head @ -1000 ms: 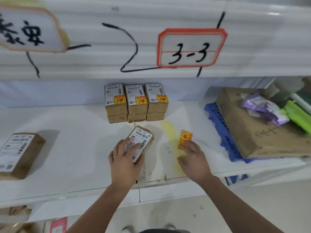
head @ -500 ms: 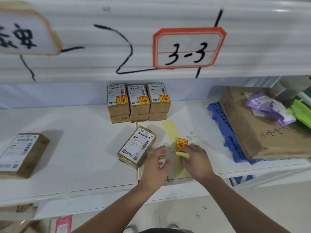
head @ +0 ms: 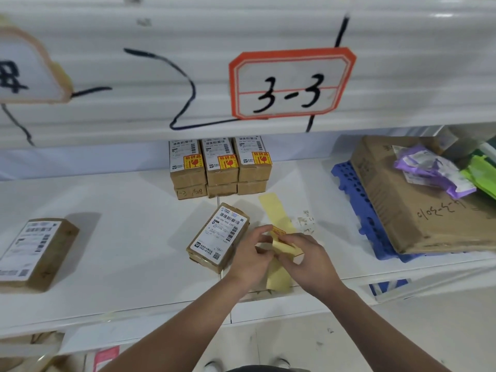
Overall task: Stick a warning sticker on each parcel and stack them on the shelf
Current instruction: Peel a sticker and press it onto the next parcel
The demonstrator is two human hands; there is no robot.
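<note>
A brown parcel (head: 218, 237) with a white label and no warning sticker lies on the white shelf (head: 120, 237), just left of my hands. My left hand (head: 249, 260) and my right hand (head: 308, 261) meet over a yellow backing strip (head: 273, 210). Both pinch its folded end, where a yellow-and-red warning sticker (head: 277, 232) peeks out between the fingers. At the back stands a stack of stickered parcels (head: 220, 167), two layers high. Another unstickered parcel (head: 35, 253) lies at the far left.
A large cardboard box (head: 418, 205) rests on a blue plastic pallet (head: 349, 189) at the right, with purple and green bags on top. The upper shelf's front (head: 161, 76) carries a "3-3" tag (head: 291, 84). Floor shows below.
My left hand let go of the near parcel and came right to join my right hand. The right hand drew the sticker strip nearer, and the sticker is now folded up between both hands.
</note>
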